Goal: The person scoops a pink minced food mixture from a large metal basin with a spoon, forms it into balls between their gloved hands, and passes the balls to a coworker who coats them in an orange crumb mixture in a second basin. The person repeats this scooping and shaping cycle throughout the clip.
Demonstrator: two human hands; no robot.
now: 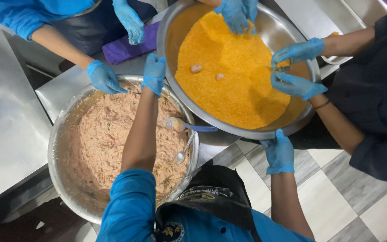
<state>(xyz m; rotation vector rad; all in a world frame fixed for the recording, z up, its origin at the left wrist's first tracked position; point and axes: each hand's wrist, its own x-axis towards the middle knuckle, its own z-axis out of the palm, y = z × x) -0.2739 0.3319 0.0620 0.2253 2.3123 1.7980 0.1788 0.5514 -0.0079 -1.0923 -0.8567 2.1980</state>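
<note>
My left hand [154,74], in a blue glove, grips the left rim of a large steel bowl [265,132] filled with orange crumbs [234,76]. My right hand [279,153], also gloved, holds that bowl's near rim. The bowl sits tilted, overlapping a second steel bowl [59,134] of pinkish minced mixture [104,139]. Two small pale balls [196,68] [220,76] lie on the crumbs. A blue-handled spoon [187,126] and a metal spoon [184,149] rest in the mixture.
A person at top left has gloved hands [104,78] [130,21] near the mixture bowl. Another person at right works a piece between two gloved hands [297,67] over the crumbs. A further gloved hand [237,14] reaches in from the top. A purple cloth [124,47] lies on the steel table [10,125]. Checkered floor [337,197] shows at lower right.
</note>
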